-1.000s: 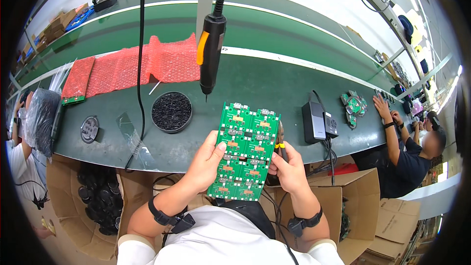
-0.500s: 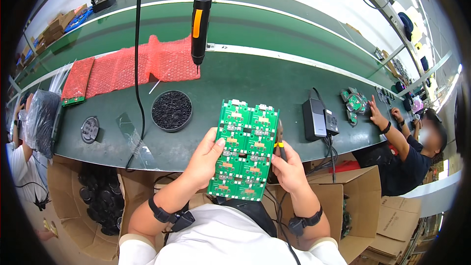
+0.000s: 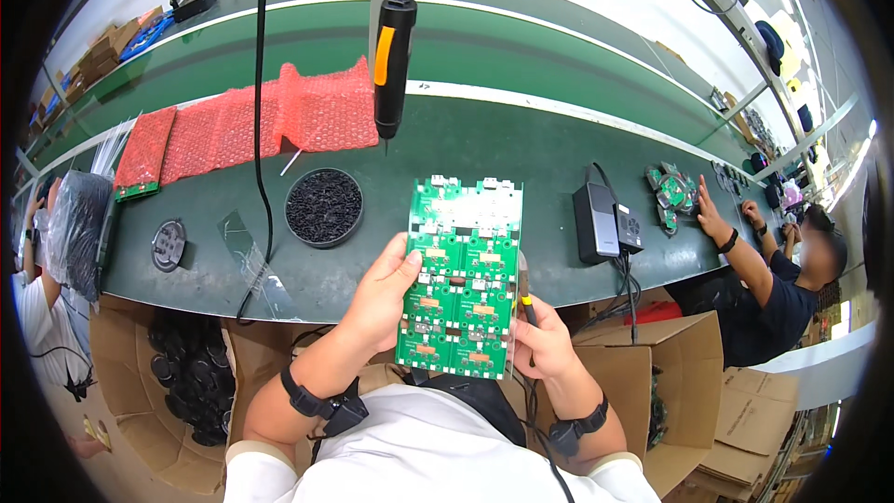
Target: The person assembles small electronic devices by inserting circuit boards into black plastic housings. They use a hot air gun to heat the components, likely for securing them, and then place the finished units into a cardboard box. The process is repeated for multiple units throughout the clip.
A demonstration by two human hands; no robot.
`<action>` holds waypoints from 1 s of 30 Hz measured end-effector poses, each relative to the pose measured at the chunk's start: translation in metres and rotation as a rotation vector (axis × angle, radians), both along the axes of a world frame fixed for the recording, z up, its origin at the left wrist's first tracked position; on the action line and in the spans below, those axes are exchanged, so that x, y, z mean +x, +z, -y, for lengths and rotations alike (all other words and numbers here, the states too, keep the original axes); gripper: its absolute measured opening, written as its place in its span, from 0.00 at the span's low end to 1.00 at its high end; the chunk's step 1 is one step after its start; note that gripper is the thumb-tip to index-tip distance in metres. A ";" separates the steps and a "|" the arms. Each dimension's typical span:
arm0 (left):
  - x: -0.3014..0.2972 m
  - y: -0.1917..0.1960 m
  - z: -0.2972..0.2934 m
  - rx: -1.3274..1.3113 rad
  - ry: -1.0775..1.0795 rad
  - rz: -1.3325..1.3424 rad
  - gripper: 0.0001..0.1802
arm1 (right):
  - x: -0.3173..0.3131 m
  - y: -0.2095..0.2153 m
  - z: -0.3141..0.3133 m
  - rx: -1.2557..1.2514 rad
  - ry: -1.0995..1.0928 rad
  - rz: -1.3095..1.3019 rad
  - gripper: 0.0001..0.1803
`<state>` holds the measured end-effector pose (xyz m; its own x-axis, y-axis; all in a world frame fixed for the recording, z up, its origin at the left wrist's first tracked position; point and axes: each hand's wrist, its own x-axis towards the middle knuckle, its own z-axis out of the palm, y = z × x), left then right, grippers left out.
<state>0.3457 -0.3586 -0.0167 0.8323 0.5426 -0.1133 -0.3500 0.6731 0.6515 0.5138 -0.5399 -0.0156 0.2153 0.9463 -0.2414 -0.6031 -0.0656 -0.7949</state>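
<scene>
A panel of joined green circuit boards (image 3: 458, 293) is held upright in front of me, its component side in view. My left hand (image 3: 380, 296) is closed on its left edge, thumb on the front. My right hand (image 3: 547, 345) is closed around pliers (image 3: 524, 291) with black and yellow handles, beside the panel's right edge. The right fingers also touch that edge; how far they reach behind it is hidden. Beyond the panel hangs a black and orange electric screwdriver (image 3: 395, 65), tip downward.
A round dish (image 3: 291, 228) of small black screws stands left of the panel. Red bubble wrap (image 3: 223, 135) lies farther back, a black round part (image 3: 169, 245) at left. A black power box (image 3: 596, 222) sits right, near a co-worker's hand (image 3: 713, 220). Cardboard boxes (image 3: 684, 382) stand below the bench.
The panel has turned slightly more upright, and light now glares off its upper part. My right hand and the pliers have shifted slightly downward. The hanging screwdriver appears lower and farther right.
</scene>
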 end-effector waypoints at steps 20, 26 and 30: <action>-0.073 0.002 -0.027 0.117 -0.363 -0.296 0.26 | 0.072 0.055 -0.222 -0.373 0.255 1.184 0.23; -0.043 0.002 -0.050 -0.232 -0.494 0.148 0.38 | 0.055 0.040 -0.078 -0.047 0.170 0.171 0.21; -0.016 0.005 -0.005 -0.335 -0.077 0.333 0.38 | 0.029 0.020 -0.015 0.084 -0.264 -0.062 0.21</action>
